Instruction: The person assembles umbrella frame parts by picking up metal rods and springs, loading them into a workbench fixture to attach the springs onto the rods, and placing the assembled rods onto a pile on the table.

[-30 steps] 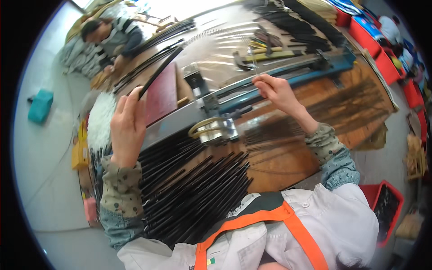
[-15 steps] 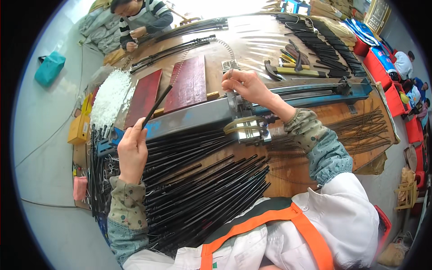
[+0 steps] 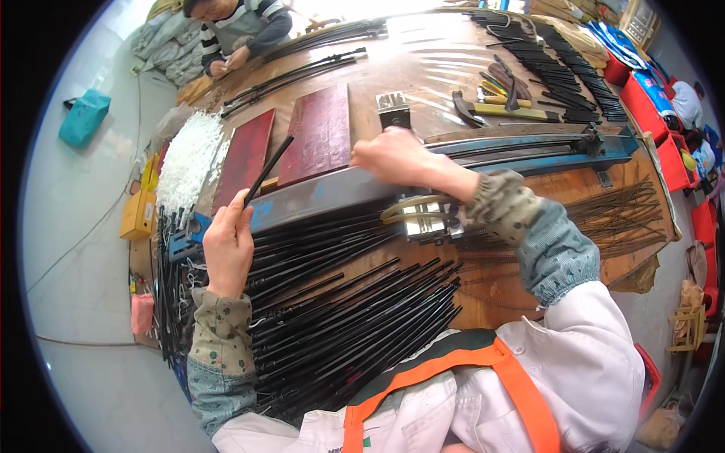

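A thin black tube point(image 3: 269, 172) slants up and to the right from my left hand point(image 3: 228, 245), whose fingers are closed round its lower end. The tube's tip crosses in front of a dark red board point(image 3: 317, 136). My right hand point(image 3: 393, 157) hovers over the middle of the grey and blue metal rail point(image 3: 325, 199), its fingers drawn together and pointing left. Motion blurs them, and what they pinch, if anything, cannot be made out. Under the right wrist sits a metal clamp block point(image 3: 423, 220); a small metal box point(image 3: 393, 110) stands just beyond the hand.
Many black tubes point(image 3: 362, 317) lie in front of me. Thin coil springs point(image 3: 604, 219) are spread at the right. White small parts point(image 3: 189, 162) are heaped at the left. A hammer point(image 3: 513, 112) lies beyond the rail. Another person point(image 3: 245, 34) works at the far left.
My right hand has moved left and slightly down over the rail. The coil spring that arched between the tube and that hand no longer shows. My left hand keeps hold of the tube.
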The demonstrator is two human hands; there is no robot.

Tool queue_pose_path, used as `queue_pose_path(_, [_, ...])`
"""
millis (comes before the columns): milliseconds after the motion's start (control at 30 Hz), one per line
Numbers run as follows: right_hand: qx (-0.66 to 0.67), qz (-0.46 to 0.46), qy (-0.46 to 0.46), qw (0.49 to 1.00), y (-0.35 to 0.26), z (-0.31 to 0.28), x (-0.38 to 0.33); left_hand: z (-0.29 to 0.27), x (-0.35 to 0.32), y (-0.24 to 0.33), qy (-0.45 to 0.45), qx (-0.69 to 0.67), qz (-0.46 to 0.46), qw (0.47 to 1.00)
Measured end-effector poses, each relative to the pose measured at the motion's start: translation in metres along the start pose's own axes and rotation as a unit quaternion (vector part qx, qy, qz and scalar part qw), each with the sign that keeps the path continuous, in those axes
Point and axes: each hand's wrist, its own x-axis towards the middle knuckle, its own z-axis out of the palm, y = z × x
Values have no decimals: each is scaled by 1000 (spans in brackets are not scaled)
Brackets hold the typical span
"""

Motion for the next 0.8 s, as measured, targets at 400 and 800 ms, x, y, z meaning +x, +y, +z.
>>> queue_pose_path(400, [-261, 122, 295, 911, 156, -50, -258, 115, 58, 43, -60, -44, 216, 973])
queue_pose_path(800, [-198, 130, 342, 910, 199, -17, -280, 174, 65, 65, -51, -105, 148, 982])
